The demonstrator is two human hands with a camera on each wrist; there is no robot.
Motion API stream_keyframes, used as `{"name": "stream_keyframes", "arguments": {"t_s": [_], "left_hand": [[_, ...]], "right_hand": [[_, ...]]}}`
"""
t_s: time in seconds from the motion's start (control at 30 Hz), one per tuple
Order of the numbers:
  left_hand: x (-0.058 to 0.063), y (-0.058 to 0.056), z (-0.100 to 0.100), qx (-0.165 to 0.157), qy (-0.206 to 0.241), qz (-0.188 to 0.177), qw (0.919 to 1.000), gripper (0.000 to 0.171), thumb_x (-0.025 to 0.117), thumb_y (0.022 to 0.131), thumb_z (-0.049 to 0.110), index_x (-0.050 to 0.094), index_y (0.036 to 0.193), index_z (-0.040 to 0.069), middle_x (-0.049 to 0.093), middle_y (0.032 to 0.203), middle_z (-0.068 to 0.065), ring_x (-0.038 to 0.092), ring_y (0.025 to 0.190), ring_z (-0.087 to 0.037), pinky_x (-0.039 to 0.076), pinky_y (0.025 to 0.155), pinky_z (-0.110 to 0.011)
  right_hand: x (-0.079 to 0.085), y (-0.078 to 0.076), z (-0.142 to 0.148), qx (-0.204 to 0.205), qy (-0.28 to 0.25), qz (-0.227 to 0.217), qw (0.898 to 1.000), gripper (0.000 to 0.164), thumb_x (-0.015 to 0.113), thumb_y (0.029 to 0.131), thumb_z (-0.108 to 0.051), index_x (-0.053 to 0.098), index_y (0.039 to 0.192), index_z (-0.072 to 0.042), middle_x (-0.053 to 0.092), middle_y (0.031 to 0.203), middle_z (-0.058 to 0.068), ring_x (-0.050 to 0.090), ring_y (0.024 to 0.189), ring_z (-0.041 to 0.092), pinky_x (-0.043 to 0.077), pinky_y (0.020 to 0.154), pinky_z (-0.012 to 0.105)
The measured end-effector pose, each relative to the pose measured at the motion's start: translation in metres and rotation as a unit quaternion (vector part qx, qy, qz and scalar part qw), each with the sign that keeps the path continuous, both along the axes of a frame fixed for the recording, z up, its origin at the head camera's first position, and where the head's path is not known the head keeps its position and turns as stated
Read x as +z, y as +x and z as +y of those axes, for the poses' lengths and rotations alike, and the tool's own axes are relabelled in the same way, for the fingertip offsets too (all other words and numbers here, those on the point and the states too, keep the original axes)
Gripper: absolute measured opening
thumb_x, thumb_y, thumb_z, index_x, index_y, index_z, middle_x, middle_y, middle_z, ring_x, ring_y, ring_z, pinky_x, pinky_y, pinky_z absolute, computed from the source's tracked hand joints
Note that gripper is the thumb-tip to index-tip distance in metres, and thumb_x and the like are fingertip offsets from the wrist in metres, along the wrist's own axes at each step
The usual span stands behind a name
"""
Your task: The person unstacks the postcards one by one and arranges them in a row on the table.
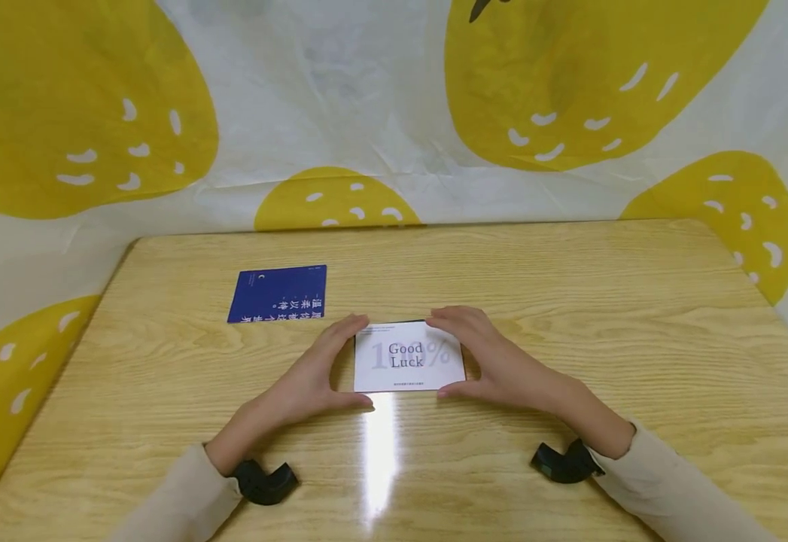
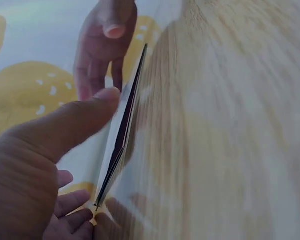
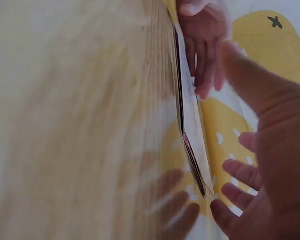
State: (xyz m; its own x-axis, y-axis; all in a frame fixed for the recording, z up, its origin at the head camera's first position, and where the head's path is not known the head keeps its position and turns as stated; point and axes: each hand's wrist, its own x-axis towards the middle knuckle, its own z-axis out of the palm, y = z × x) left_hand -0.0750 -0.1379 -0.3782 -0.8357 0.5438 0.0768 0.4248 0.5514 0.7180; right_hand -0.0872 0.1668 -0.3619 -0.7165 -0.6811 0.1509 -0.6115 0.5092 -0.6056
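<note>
Spotted dead centre between both hands, a white "Good Luck" card [image 1: 407, 375] lying face up on the wood-grain table [image 1: 570, 278], with a pale grey "100%" printed behind the words. Glimpsed in the left wrist view, dark and pale layers [image 2: 121, 142] right beneath that top card, edge-on and slightly uneven. Saw the left hand [image 1: 305, 384] arched around the card's left side, fingers at the far corner, thumb down by the near one, held well apart and not clamped on anything. Caught the right hand [image 1: 502, 366] mirroring that, fingertips over the far right corner, thumb beside the near one, likewise spread; couldn't tell whether firmly touching the edges. Picked out, beyond the left hand, a blue card [image 1: 275, 290] with white Chinese characters turned upside down and a small crescent, set apart from the white one. Noted curved black wrist mounts [image 1: 268, 489] beside beige sleeves [image 1: 180, 497]. Clocked, behind the far edge, a white cloth [image 1: 312, 98] with big yellow white-flecked shapes.
</note>
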Motion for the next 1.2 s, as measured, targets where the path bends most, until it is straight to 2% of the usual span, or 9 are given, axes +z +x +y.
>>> {"name": "stream_keyframes", "arguments": {"t_s": [0.23,0.5,0.87,1.2], "left_hand": [[-0.006,-0.001,-0.003,-0.004,-0.016,0.012,0.9998,0.107,0.088,0.067,0.031,0.025,0.151,0.012,0.021,0.156,-0.011,0.016,0.143,-0.024,0.024,0.112,-0.046],[-0.005,-0.001,-0.002,-0.001,-0.028,0.011,0.9995,0.104,0.088,0.069,0.029,0.026,0.151,0.010,0.022,0.155,-0.011,0.015,0.143,-0.025,0.022,0.112,-0.047],[-0.005,-0.002,-0.001,0.002,-0.023,0.016,0.9996,0.099,0.087,0.071,0.026,0.029,0.149,0.009,0.026,0.153,-0.013,0.019,0.142,-0.026,0.024,0.112,-0.046],[-0.005,-0.002,-0.002,0.011,-0.017,0.016,0.9997,0.098,0.087,0.070,0.024,0.031,0.148,0.011,0.027,0.153,-0.012,0.022,0.141,-0.027,0.027,0.111,-0.047]], "right_hand": [[-0.011,0.001,0.006,-0.015,0.005,0.012,1.000,0.096,0.082,0.069,-0.048,0.037,0.145,-0.009,0.028,0.150,0.012,0.018,0.139,0.028,0.027,0.109,0.049],[-0.021,0.000,0.011,-0.016,0.010,0.027,0.999,0.092,0.078,0.074,-0.049,0.035,0.146,-0.013,0.025,0.151,0.011,0.019,0.138,0.027,0.029,0.107,0.048],[-0.022,0.001,0.015,-0.020,0.009,0.029,0.999,0.089,0.077,0.076,-0.047,0.036,0.146,-0.010,0.032,0.147,0.008,0.024,0.135,0.023,0.029,0.107,0.043],[-0.021,0.002,0.016,-0.009,0.007,0.057,0.998,0.086,0.077,0.078,-0.043,0.037,0.145,-0.008,0.033,0.147,0.010,0.028,0.134,0.024,0.032,0.106,0.041]]}}
